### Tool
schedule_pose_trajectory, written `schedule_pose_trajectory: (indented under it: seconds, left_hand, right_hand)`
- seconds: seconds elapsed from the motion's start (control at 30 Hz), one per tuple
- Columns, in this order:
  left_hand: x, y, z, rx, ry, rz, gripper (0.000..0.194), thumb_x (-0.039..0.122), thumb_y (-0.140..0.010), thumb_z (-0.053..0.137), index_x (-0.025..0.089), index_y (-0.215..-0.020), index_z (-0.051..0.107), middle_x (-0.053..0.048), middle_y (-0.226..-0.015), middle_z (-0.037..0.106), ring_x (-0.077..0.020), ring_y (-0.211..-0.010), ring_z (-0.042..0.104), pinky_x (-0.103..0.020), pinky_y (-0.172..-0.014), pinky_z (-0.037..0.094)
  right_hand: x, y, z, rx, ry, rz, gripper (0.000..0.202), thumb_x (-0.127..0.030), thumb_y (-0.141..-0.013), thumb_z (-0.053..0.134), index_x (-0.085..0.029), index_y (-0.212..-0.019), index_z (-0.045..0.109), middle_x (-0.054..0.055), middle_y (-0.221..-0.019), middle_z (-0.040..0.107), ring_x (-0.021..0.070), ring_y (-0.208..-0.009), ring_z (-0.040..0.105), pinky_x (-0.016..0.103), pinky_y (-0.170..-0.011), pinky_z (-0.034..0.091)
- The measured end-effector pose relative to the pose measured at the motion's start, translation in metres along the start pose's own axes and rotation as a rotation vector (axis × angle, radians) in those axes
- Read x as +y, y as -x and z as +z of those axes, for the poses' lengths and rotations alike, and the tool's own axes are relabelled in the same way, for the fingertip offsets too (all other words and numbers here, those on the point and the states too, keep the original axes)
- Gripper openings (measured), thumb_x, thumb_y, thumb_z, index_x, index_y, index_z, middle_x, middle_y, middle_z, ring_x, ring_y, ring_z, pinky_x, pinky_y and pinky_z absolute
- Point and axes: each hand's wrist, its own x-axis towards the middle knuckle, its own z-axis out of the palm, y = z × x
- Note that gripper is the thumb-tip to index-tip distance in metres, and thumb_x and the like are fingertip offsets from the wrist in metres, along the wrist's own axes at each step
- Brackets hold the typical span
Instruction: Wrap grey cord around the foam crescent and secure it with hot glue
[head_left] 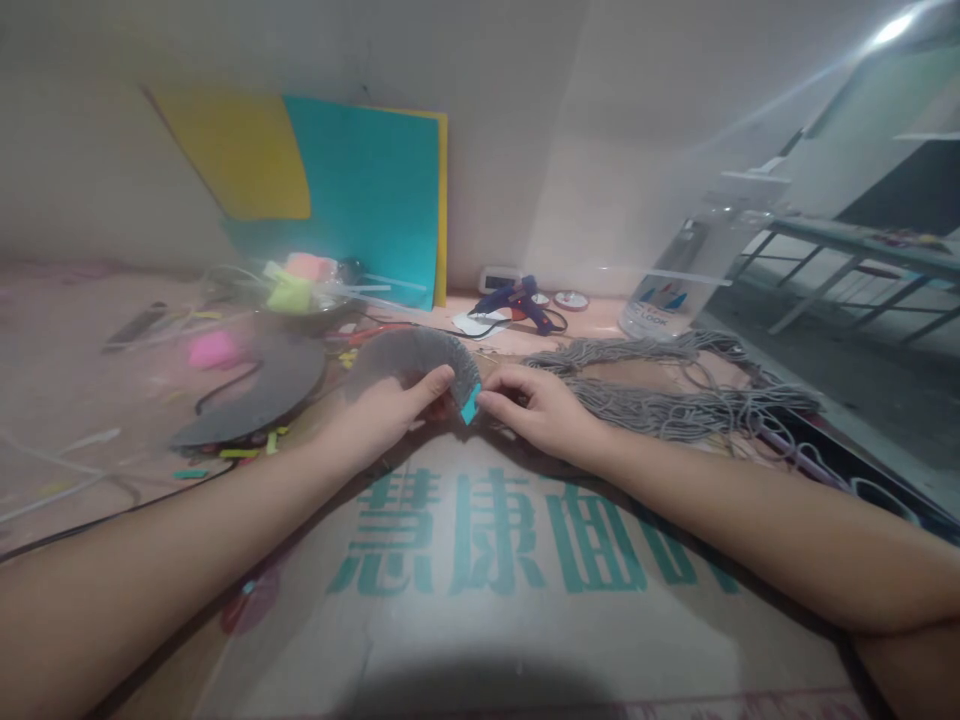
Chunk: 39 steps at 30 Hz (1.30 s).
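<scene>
My left hand (405, 405) is closed on a grey curved arc (431, 350) with a ribbed, cord-like surface, its thumb lying along the inner side. At the arc's right end sits a small teal piece (471, 403). My right hand (540, 405) pinches at the right edge of this teal piece, thumb and forefinger together. The fingers of my left hand behind the arc are hidden. Both hands are just above a board with large green characters (495, 530). Close behind my right hand lies a bundle of grey cord (645, 395).
A blue glue gun (517, 302) rests near the wall. Further left are a second grey arc (262, 395), a pink lump (214, 350) and a clear bowl (300, 300) of colourful bits. A clear bottle (660, 300) stands at right; teal (367, 190) and yellow (240, 150) sheets lean behind.
</scene>
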Motion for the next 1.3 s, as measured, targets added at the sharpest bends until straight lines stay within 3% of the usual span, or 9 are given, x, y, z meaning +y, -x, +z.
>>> schedule_pose_trajectory:
  seconds: [0.2,0.3,0.47,0.8,0.9,0.97,1.1,1.2,1.3]
  left_hand:
    - [-0.012,-0.005,0.001,-0.048,0.074,0.067,0.057,0.073,-0.08,0.053,0.018,-0.072,0.068,-0.005,-0.071,0.068,-0.0178,-0.07,0.063,-0.03,-0.073,0.05]
    - [-0.013,-0.006,0.001,-0.043,0.048,0.068,0.056,0.071,-0.079,0.055,0.017,-0.072,0.068,-0.006,-0.07,0.068,-0.0176,-0.069,0.062,-0.03,-0.071,0.05]
    - [-0.007,-0.003,-0.001,-0.058,-0.026,-0.008,0.057,0.072,-0.077,0.057,0.017,-0.072,0.07,-0.007,-0.071,0.069,-0.0165,-0.06,0.059,-0.028,-0.058,0.045]
    - [0.015,0.009,0.0,0.036,-0.207,-0.013,0.058,0.073,-0.079,0.053,0.019,-0.066,0.067,-0.006,-0.07,0.071,-0.0189,-0.064,0.063,-0.028,-0.059,0.044]
    - [0.014,0.009,0.0,0.05,-0.192,-0.039,0.061,0.076,-0.078,0.05,0.018,-0.068,0.065,-0.006,-0.068,0.07,-0.0192,-0.058,0.061,-0.028,-0.051,0.04]
    - [0.009,0.007,0.0,0.04,-0.143,0.028,0.06,0.074,-0.081,0.049,0.018,-0.069,0.066,-0.006,-0.07,0.071,-0.0198,-0.063,0.063,-0.029,-0.057,0.044]
    - [0.001,0.003,0.002,0.032,-0.055,0.053,0.056,0.071,-0.082,0.051,0.018,-0.07,0.064,-0.006,-0.07,0.071,-0.0202,-0.067,0.065,-0.029,-0.065,0.047]
    - [-0.002,0.001,0.002,0.008,-0.051,0.033,0.055,0.071,-0.082,0.052,0.018,-0.072,0.063,-0.006,-0.071,0.071,-0.0192,-0.069,0.065,-0.028,-0.067,0.047]
    - [-0.006,-0.001,0.001,0.014,-0.053,0.044,0.055,0.071,-0.082,0.052,0.018,-0.074,0.064,-0.006,-0.071,0.071,-0.0193,-0.07,0.065,-0.028,-0.067,0.047]
  right_hand:
    - [-0.002,0.0,-0.003,0.032,-0.004,0.017,0.02,-0.03,-0.092,0.053,-0.017,-0.083,0.065,0.001,-0.076,0.065,0.0126,-0.069,0.056,0.025,-0.067,0.044]
    - [-0.001,-0.001,-0.002,0.038,-0.032,0.042,0.019,-0.03,-0.091,0.055,-0.017,-0.082,0.065,0.0,-0.074,0.065,0.0128,-0.068,0.056,0.026,-0.066,0.044]
    - [0.002,0.0,-0.002,0.03,-0.133,0.057,0.017,-0.031,-0.09,0.057,-0.018,-0.083,0.065,0.001,-0.078,0.066,0.0136,-0.071,0.058,0.026,-0.066,0.046]
    - [-0.003,-0.002,-0.006,0.095,-0.071,0.079,0.027,-0.035,-0.096,0.048,-0.018,-0.078,0.061,0.0,-0.071,0.06,0.0135,-0.068,0.056,0.026,-0.065,0.043]
    - [-0.013,-0.005,-0.021,0.154,-0.004,0.052,0.031,-0.037,-0.096,0.048,-0.019,-0.072,0.055,-0.002,-0.065,0.053,0.0121,-0.062,0.049,0.026,-0.062,0.039]
    - [-0.02,-0.01,-0.037,0.155,0.079,0.016,0.033,-0.039,-0.096,0.049,-0.019,-0.07,0.052,-0.003,-0.062,0.049,0.0113,-0.059,0.045,0.026,-0.06,0.037]
    - [-0.016,-0.022,-0.072,0.172,0.395,-0.031,0.017,-0.029,-0.092,0.056,-0.018,-0.081,0.063,0.0,-0.072,0.062,0.0136,-0.065,0.05,0.027,-0.064,0.036]
    - [0.005,-0.031,-0.092,0.181,0.457,0.121,0.009,-0.023,-0.085,0.062,-0.018,-0.078,0.064,0.002,-0.073,0.065,0.0152,-0.068,0.054,0.028,-0.064,0.037]
    - [0.03,-0.035,-0.102,0.186,0.451,0.304,0.018,-0.029,-0.081,0.068,-0.018,-0.07,0.06,0.001,-0.067,0.063,0.015,-0.063,0.054,0.029,-0.061,0.037]
